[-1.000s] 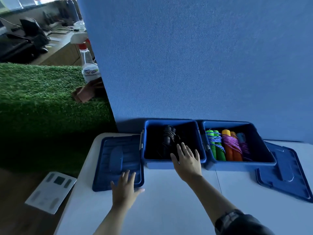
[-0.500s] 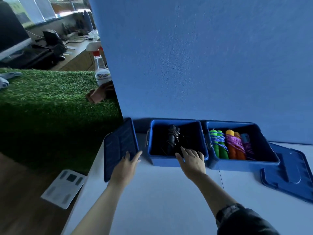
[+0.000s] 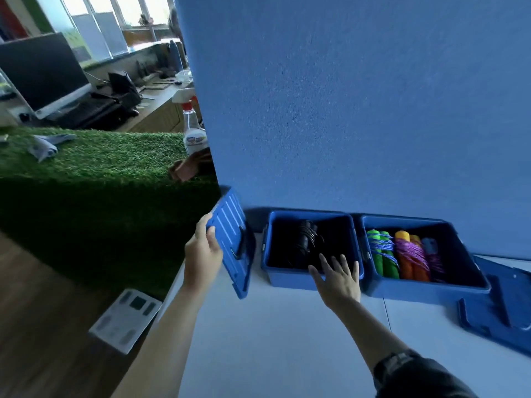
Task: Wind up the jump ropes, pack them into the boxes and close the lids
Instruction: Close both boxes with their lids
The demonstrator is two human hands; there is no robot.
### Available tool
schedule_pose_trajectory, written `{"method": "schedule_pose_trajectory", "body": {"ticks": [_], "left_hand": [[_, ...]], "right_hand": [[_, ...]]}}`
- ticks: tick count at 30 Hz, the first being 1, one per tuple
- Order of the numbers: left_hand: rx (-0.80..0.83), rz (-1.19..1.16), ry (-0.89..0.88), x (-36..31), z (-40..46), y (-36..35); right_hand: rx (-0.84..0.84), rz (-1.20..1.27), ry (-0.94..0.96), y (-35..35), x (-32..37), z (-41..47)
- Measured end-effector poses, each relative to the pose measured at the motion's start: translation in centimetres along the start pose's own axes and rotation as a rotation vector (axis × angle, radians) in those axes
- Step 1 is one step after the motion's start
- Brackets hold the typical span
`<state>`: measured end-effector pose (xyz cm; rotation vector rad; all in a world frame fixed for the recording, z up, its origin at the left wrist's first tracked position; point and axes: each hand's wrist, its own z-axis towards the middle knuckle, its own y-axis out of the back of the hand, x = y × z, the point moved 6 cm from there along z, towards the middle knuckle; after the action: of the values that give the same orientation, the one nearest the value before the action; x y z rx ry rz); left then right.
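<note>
The left hand [image 3: 202, 254] grips the near edge of a ribbed blue plastic lid [image 3: 231, 242], thumb on its ribbed face and fingers curled behind it, holding the lid tilted up on edge just left of the boxes, its lower corner close to the white tabletop [image 3: 287, 340]. The right hand [image 3: 339, 278] lies with fingers straight and slightly spread over the front rim of the left blue plastic box [image 3: 287, 280], fingertips reaching just past the rim over its dark interior — it holds nothing.

Inside that open box sits a wound black jump rope [image 3: 307, 239], handles upright toward the back wall. Touching its right side stands a second open blue plastic box [image 3: 425, 291], packed with wound ropes side by side: a green-handled rope [image 3: 383, 254] with blue cord, an orange-handled rope [image 3: 409, 254] with purple cord, and a bluish-handled one [image 3: 431, 251] at the right.

A second blue lid [image 3: 500, 308] lies flat on the table, right of the boxes. Both boxes back against a blue felt partition [image 3: 359, 110]. To the left — beyond the table edge — are artificial green turf [image 3: 100, 168], a clear spray bottle [image 3: 194, 130] with a red collar, and a white bathroom scale [image 3: 126, 318] on the wooden floor.
</note>
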<state>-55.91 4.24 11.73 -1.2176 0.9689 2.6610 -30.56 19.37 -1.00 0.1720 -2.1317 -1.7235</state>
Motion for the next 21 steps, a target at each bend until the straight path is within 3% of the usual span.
{"method": "schedule_pose_trajectory", "body": {"ticks": [6, 10, 15, 18, 21], "left_hand": [[-0.048, -0.035, -0.127, -3.6, 0.2, 0.6], [-0.265, -0.061, -0.166, -4.7, 1.1, 3.0], [-0.485, -0.168, -0.049, -5.1, 2.7, 5.2], [-0.431, -0.273, 0.095, -4.0, 3.5, 4.1], [-0.230, -0.310, 0.264, -2.5, 3.5, 0.2]], "right_hand": [[0.028, -0.001, -0.002, 0.1, 0.0, -0.1], [0.007, 0.013, 0.009, 0.2, -0.2, -0.3], [-0.041, 0.031, -0.008, 0.1, -0.7, -0.5], [-0.133, 0.059, -0.020, 0.4, -1.4, -0.7], [-0.229, 0.115, 0.014, 0.7, -2.2, -1.3]]}}
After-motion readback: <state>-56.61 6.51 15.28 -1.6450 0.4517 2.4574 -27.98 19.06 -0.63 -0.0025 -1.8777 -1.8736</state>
